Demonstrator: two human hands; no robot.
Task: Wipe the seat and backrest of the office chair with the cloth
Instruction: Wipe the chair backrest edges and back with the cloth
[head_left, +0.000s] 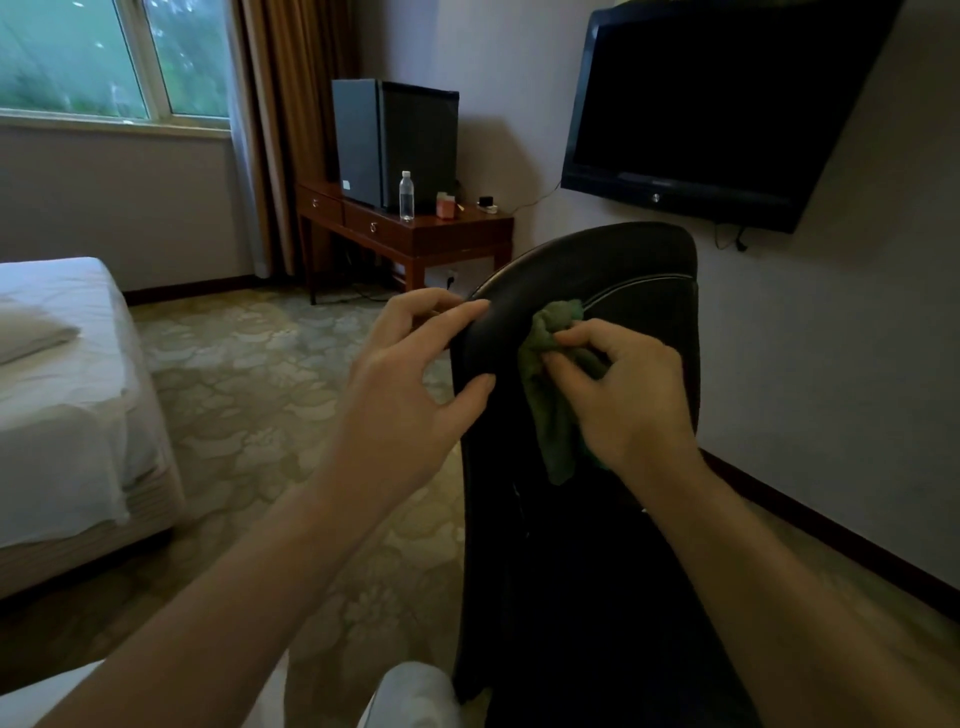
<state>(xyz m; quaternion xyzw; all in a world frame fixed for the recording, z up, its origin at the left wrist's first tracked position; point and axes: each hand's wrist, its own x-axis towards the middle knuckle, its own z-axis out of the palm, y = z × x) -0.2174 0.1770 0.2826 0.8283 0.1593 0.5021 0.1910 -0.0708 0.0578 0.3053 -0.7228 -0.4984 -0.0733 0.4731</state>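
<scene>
The black leather office chair's backrest (623, 270) rises in front of me, seen from behind, with white stitching near its top. My right hand (623, 395) presses a bunched green cloth (550, 364) against the upper part of the backrest. My left hand (410, 384) grips the backrest's left edge, fingertips over the rim and thumb on the near face. The seat is hidden behind the backrest and my arms.
A bed with white sheets (62, 389) stands at the left. A wooden desk (415, 234) at the back carries a dark mini fridge (395, 140) and a water bottle (406, 196). A black TV (717, 109) hangs on the right wall. Patterned carpet (249, 395) lies between.
</scene>
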